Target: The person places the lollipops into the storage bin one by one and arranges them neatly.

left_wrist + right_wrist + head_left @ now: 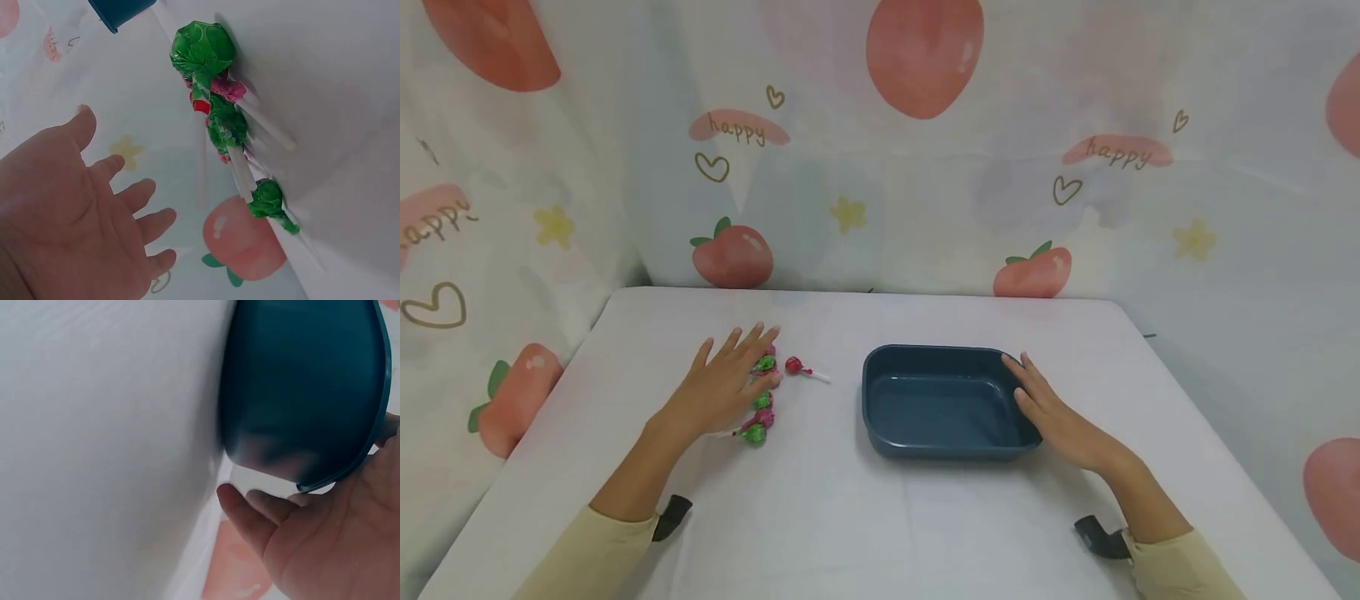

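My left hand hovers over a row of wrapped lollipops, its fingers spread and nothing held. Several of these lollipops have green or pink wrappers and white sticks, and the hand partly hides them in the head view. The left wrist view shows a green lollipop nearest, with the open palm beside the row. A single red lollipop lies just right of the row. At the right end of a dark blue rectangular tray is my right hand, fingers extended along its rim, thumb over the edge.
A white cloth covers the table, and patterned fabric with fruit prints hangs behind and at the sides. The tray stands right of the lollipops. A dark strap end sticks out by the left sleeve, another by the right.
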Motion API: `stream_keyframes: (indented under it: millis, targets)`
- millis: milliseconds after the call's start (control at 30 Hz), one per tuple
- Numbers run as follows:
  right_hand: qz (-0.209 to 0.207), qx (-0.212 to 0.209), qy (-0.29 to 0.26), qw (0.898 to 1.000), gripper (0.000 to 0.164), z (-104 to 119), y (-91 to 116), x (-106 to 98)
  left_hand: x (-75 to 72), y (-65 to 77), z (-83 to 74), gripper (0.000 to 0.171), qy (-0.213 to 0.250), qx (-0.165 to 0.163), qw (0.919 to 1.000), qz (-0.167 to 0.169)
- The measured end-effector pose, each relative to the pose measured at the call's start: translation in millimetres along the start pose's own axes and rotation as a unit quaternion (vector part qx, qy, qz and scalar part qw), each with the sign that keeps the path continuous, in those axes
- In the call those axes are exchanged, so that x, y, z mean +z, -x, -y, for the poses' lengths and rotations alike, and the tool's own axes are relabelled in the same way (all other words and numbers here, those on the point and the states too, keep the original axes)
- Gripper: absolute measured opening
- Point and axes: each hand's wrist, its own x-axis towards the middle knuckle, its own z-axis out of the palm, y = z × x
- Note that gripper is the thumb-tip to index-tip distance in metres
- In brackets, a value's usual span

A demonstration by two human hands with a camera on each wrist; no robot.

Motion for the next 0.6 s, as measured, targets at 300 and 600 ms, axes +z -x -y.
stream_keyframes:
  millis: [300, 600]
  targets:
    - [-0.002, 0.011, -0.034, 0.999, 0.06, -5, 3, -1, 11.5, -27.5, 3.0, 0.07, 0.043, 0.022, 0.9988, 0.012]
    - [0.002, 0.025, -0.037, 0.999, 0.061, -3, 5, -2, 23.4, -47.1, -6.0, 0.068, 0.042, 0.018, 0.9979, -0.047]
